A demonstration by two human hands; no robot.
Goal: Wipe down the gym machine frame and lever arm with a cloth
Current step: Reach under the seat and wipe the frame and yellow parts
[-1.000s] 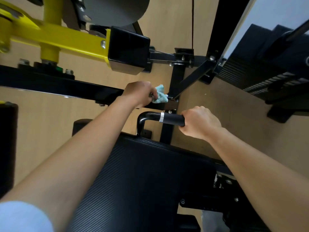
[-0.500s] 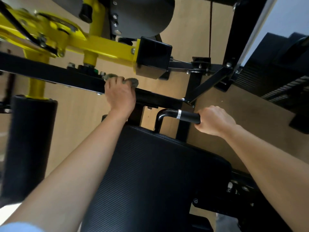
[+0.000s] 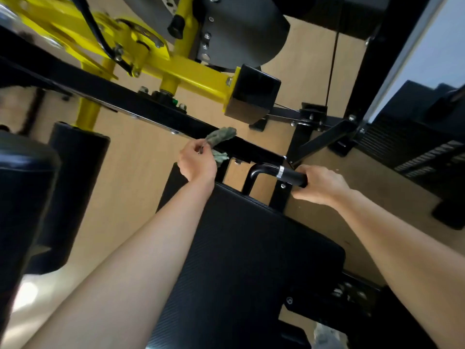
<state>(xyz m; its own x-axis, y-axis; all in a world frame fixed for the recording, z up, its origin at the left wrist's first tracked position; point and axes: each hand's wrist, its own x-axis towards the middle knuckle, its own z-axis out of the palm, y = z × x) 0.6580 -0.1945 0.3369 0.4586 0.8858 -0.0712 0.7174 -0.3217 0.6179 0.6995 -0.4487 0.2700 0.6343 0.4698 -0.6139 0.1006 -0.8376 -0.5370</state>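
The black frame beam (image 3: 156, 110) runs diagonally across the view, from upper left down toward the handle, and offers the longest surface to be wiped. Above it, the yellow lever arm (image 3: 191, 68) ends in a black block (image 3: 254, 96); it lies beyond the beam and appears untouched by the cloth at this moment. The black seat pad (image 3: 241, 253) fills the lower centre, and the person leans over it with both arms extended, presumably to reach the beam. The right hand (image 3: 319, 183) is clamped around the black handle (image 3: 279, 172), judged to be a brace that steadies the reach. The left hand (image 3: 197, 161) is closed in a pinch on the grey-green cloth (image 3: 220, 143), which drapes over the near edge of the beam and touches it, just beside the handle. The loose pinch, not a flat palm, suggests the cloth is being repositioned or dragged along the edge, not pressed hard.
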